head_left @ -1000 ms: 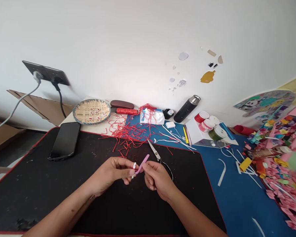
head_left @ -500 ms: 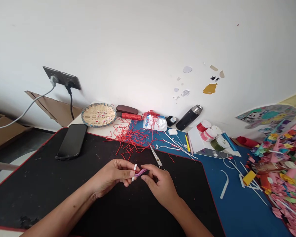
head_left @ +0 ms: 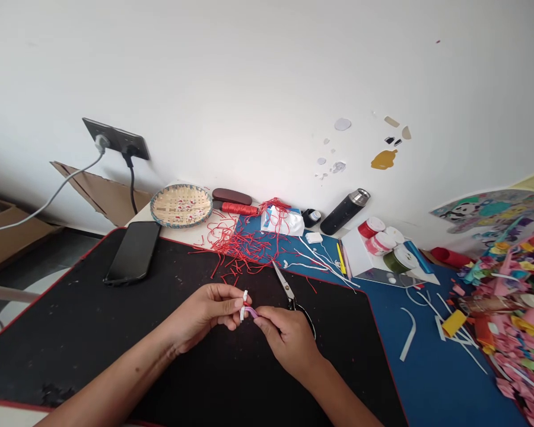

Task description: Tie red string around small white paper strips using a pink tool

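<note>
Between the fingers of my left hand is a small white piece with a bit of red on it; its exact kind is too small to make out. My right hand pinches a thin purple strip that runs up against the white piece. Both hands are close together above the black mat. A pair of scissors lies just beyond my right hand, blades pointing away, one black handle loop partly behind the hand.
Red cord scraps spread behind the hands, near a woven basket and a red thread spool. A phone lies left. At right are a black flask, ribbon rolls and a colourful paper pile.
My right fingers have closed down onto the purple strip, which now bends downward towards them. More of the scissors' handle shows. The whole view has shifted slightly.
</note>
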The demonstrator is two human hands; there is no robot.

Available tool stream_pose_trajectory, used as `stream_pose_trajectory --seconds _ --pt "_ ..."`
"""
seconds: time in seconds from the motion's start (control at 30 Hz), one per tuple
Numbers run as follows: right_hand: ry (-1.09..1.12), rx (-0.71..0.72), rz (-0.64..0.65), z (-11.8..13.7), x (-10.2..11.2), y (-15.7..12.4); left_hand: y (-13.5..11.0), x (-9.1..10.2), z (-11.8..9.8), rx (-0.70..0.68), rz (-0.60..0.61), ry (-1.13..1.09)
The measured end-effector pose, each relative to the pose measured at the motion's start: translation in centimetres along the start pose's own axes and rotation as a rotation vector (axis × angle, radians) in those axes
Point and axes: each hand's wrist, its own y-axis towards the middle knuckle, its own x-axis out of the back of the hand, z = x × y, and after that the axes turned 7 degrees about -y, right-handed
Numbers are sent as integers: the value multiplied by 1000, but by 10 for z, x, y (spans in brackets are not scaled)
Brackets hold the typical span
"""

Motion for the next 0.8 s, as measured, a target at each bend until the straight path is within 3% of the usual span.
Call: stream_pose_trajectory --seconds 0.2,0.37,0.63,0.8 --pt "50 -94 46 9 -1 -3 0 -1 0 -2 -10 27" --pt "227 -222 58 11 -4 -7 0 -3 0 11 -4 64" --pt "625 -511 184 8 -10 -6 3 4 2 -25 -33 239" --pt "686 -542 197 6 -12 -5 4 8 6 -36 -38 291"
